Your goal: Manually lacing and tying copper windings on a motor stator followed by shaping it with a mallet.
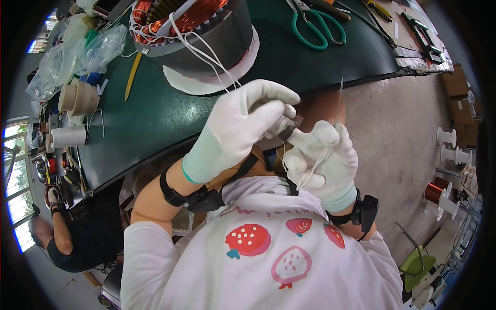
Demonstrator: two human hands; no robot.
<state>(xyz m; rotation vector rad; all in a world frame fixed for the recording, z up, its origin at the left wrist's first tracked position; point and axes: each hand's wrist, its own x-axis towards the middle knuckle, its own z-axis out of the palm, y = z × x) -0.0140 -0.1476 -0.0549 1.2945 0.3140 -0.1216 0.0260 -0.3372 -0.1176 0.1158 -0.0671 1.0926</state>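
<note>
My left hand [243, 121], in a white knit glove, has its fingers curled together just below the table edge. What it pinches is hidden; a dark band [287, 132] shows between its fingertips and my right index finger. My gloved right hand [325, 160] is closed on white cord [316, 166], which loops over its fingers. A long thin needle [339, 101] sticks up from between its fingers. Ahead of me stands a motor stator [199, 54] with a dark grey body and copper windings laced in white cord. Cord strands run from it down behind my left hand.
The stator sits on a white round sheet [248, 64] on the green table [139, 134]. Teal-handled scissors [316, 31] lie right of it, a yellow pencil-like stick [133, 77] left. Tape rolls [77, 98] and a thread spool [68, 137] stand leftward. Another person [77, 243] works far left.
</note>
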